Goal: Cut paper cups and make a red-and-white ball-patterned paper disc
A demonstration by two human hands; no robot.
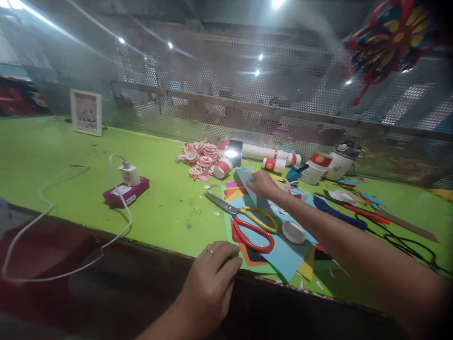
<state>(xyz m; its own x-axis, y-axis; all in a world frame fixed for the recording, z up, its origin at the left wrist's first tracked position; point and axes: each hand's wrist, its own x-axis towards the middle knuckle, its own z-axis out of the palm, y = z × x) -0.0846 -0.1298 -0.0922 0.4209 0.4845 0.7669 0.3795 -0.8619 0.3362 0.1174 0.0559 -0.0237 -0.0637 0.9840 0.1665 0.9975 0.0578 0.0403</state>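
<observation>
My right hand (261, 184) reaches out over the green table (71, 156) and pinches the far corner of a light blue paper sheet (283, 252), lifting it. Red and yellow scissors (249, 222) lie shut on that sheet, beside a white round lid (293, 232). Under it lie orange, yellow and other coloured sheets (234, 191). My left hand (212, 278), with a ring on one finger, rests at the table's near edge with its fingers curled and pressed on the sheet's near corner.
A heap of red and white paper cup pieces (200, 158) lies at the back, next to a cup (222, 167), rolled cups (269, 153) and a lit phone (233, 152). At the left, a white charger and cable sit on a magenta box (125, 191). A picture frame (86, 112) stands far left. Tools and black cable (399, 236) lie right.
</observation>
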